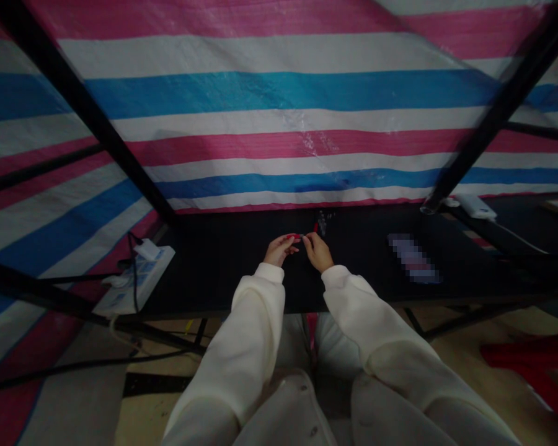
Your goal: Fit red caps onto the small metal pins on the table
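Grey jacket cloth (297,409) with round snaps fills the bottom centre of the frame, close under me, and pale trousers (337,347) show just above it. From the lower edge my two cream sleeves, the left one (246,322) and the right one (372,316), run up and draw together towards the middle.

At the centre of the frame, over the black surface (204,266), my left hand (278,251) has its fingers (289,243) pinching a small red piece (292,236), which points towards the right of the frame. My right hand (319,253) comes to its dark end, thumb and forefinger close together there; I cannot tell whether they grip that end or only touch it. Just beyond my right hand, on the surface, lie another red item (315,227), partly hidden, and a scatter of small clear bits (323,222).

Right of centre, a blurred-out rectangular object (413,257) rests well apart from my hands. At the left of the frame a white power strip (155,272) sits slantwise with a white plug (147,249) in it. Towards the right edge is a white device (475,206) with a white cable (523,240). Striped sheeting (279,93) spans the upper frame behind slanting black bars (93,111). Red cloth (539,362) lies lower right.
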### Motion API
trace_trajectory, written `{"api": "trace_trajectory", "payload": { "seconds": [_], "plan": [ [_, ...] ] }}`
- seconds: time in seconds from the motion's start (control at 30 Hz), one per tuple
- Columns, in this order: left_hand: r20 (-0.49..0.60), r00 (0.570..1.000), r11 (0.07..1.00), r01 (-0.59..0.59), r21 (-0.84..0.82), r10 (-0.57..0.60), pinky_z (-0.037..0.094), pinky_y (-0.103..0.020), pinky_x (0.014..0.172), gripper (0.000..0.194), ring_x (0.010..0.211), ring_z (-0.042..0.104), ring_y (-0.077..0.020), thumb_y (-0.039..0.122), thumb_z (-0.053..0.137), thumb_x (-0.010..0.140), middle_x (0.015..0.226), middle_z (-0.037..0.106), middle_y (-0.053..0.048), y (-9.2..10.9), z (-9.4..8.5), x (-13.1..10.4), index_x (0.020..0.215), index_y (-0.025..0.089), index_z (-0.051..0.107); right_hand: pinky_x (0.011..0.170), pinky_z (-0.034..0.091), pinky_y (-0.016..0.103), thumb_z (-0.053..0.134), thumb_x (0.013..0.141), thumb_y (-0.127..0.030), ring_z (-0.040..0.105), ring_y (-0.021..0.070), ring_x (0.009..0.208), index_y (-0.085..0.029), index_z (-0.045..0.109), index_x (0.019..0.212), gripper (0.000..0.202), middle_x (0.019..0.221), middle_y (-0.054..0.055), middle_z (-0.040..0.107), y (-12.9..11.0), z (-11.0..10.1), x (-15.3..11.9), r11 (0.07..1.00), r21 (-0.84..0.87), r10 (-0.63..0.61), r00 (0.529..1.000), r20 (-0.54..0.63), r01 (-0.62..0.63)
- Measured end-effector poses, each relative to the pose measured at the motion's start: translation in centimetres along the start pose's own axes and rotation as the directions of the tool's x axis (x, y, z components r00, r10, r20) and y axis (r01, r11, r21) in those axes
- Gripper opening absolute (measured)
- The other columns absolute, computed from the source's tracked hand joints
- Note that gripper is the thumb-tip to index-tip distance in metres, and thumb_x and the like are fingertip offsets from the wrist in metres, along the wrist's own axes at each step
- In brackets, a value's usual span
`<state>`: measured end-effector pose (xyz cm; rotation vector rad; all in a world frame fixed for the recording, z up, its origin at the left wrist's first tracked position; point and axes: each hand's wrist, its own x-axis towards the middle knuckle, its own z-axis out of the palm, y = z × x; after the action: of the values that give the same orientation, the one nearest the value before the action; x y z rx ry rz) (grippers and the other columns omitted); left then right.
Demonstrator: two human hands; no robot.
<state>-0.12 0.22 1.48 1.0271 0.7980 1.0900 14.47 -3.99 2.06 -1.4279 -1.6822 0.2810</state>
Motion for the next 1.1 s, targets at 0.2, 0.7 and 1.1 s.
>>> {"api": "trace_trajectory", "payload": {
  "seconds": [0.2,0.7,1.1],
  "plan": [
    [0.041,0.999,0.999,0.01,0.033,-0.011,0.043,-0.023,0.055,0.035,0.053,0.055,-0.0075,0.029,0.071,0.062,0.074,0.065,-0.006,-0.3,0.1,0.1,0.09,0.01,0.063,0.064,0.038,0.02,0.025,0.09,-0.039,0.057,0.0128,0.07,-0.02,0.053,0.09,0.034,0.077,0.002,0.06,0.2,0.0,-0.1,0.997,-0.063,0.054,0.996,0.077,-0.049],
    [-0.096,0.993,0.993,-0.072,-0.091,0.064,0.037,-0.02,0.05,0.031,0.05,0.05,-0.0044,0.029,0.075,0.055,0.068,0.062,-0.002,-0.6,0.2,0.4,0.077,0.011,0.063,0.067,0.043,0.024,0.042,0.084,-0.038,0.055,0.0132,0.072,-0.018,0.054,0.101,0.029,0.087,0.004,0.059,1.7,1.5,0.1,0.977,0.171,-0.126,0.992,-0.018,0.127],
    [-0.237,0.956,0.984,-0.174,0.025,0.175,0.039,-0.02,0.046,0.035,0.046,0.047,-0.0046,0.038,0.072,0.057,0.064,0.058,0.0,-0.6,0.2,0.4,0.075,0.012,0.057,0.069,0.038,0.027,0.049,0.075,-0.021,0.055,0.0159,0.078,-0.017,0.058,0.085,0.014,0.085,0.005,0.06,1.4,0.0,0.2,0.972,-0.233,0.029,0.999,0.015,-0.024]
  ]
}}
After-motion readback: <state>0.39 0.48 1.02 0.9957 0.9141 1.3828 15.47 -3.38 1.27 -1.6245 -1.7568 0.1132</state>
